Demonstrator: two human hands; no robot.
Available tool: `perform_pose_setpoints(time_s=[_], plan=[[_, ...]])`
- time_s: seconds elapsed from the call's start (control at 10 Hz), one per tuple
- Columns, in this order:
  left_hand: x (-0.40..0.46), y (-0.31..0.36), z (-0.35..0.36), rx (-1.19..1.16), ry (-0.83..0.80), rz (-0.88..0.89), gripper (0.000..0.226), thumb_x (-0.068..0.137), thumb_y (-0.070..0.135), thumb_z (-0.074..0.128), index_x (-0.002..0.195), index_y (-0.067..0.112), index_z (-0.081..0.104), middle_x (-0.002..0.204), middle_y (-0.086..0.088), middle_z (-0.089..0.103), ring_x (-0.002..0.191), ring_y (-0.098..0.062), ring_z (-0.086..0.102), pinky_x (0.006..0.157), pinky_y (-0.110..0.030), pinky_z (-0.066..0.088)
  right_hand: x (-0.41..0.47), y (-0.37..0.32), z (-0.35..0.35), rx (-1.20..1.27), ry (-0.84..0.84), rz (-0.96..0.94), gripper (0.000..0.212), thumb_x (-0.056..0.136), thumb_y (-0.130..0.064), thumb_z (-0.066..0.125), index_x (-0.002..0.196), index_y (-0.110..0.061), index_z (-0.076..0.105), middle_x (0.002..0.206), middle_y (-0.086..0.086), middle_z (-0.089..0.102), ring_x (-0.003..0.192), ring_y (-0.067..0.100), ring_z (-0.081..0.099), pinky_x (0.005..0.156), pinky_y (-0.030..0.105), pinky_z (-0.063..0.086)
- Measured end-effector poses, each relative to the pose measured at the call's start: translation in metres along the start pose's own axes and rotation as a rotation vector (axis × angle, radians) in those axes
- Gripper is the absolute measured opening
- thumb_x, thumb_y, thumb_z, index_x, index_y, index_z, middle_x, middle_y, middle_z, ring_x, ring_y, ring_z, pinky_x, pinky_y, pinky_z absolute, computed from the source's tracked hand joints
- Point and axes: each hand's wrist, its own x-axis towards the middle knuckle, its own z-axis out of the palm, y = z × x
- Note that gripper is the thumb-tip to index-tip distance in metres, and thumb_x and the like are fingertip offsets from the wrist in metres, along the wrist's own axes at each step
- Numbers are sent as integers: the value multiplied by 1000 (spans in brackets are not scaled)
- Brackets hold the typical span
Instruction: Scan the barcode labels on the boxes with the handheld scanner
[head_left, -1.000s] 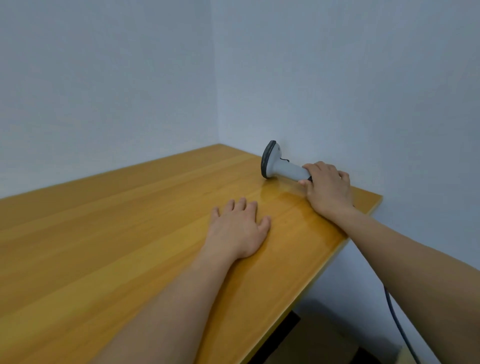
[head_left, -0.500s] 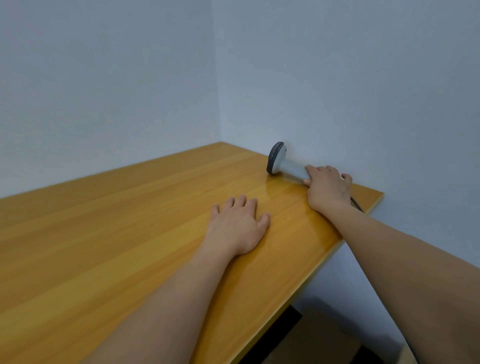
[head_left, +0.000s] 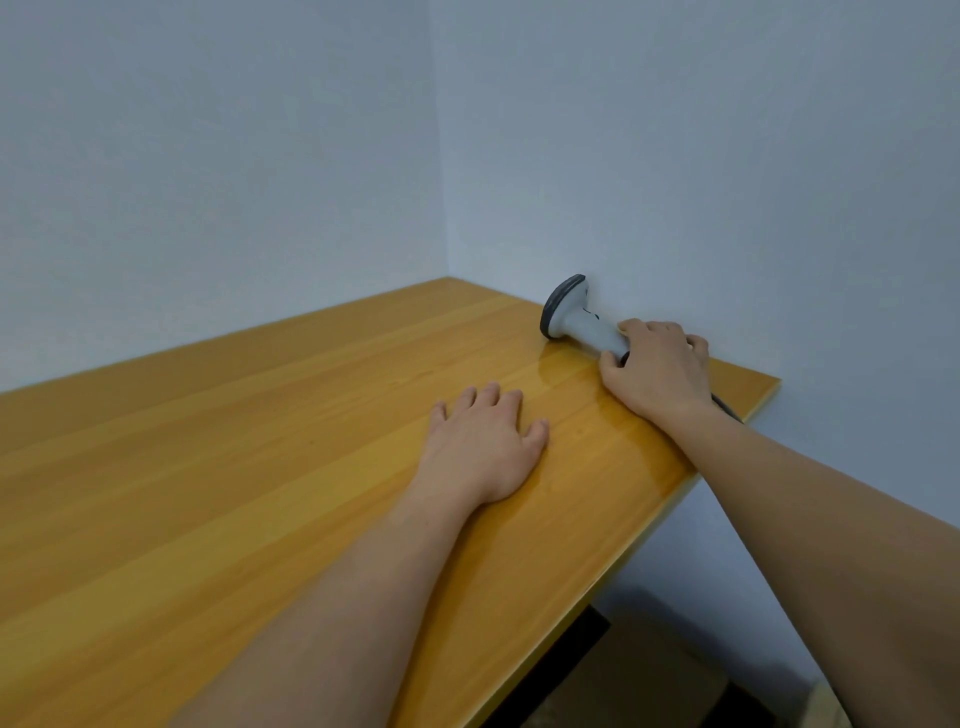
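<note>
A grey handheld scanner (head_left: 574, 322) with a dark head lies on its side on the wooden table (head_left: 260, 441), close against the right wall. My right hand (head_left: 657, 366) is wrapped over its handle, and the handle's end is hidden under my fingers. A dark cable (head_left: 727, 408) runs from under that hand off the table's right edge. My left hand (head_left: 483, 447) rests flat on the tabletop with fingers spread, holding nothing. No boxes or barcode labels are in view.
Pale blue walls meet in a corner behind the table's far end. The table's right edge runs diagonally from the wall toward me; below it lie a dark frame part (head_left: 561, 660) and the floor (head_left: 649, 680).
My right hand has slid the scanner farther back toward the wall and laid it lower on the table. My left hand has stayed flat in place.
</note>
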Motion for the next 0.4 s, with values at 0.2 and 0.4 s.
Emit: perform_pose_setpoints(time_s=[0.2, 0.4], plan=[[-11, 5, -2, -68, 150, -29, 49, 99, 45, 33, 134, 15, 48, 141, -9, 45, 132, -25, 38, 113, -41, 24, -5, -5, -4, 5, 71, -15, 48, 91, -41, 42, 128, -13, 55, 117, 8, 64, 116, 24, 53, 102, 43, 33], [-25, 3, -10, -514, 359, -36, 28, 95, 24, 46, 117, 18, 61, 119, 4, 57, 109, -13, 52, 92, -25, 40, -29, -18, -17, 69, 79, -62, 45, 93, -36, 45, 132, -15, 53, 122, 5, 61, 117, 20, 52, 102, 39, 36]])
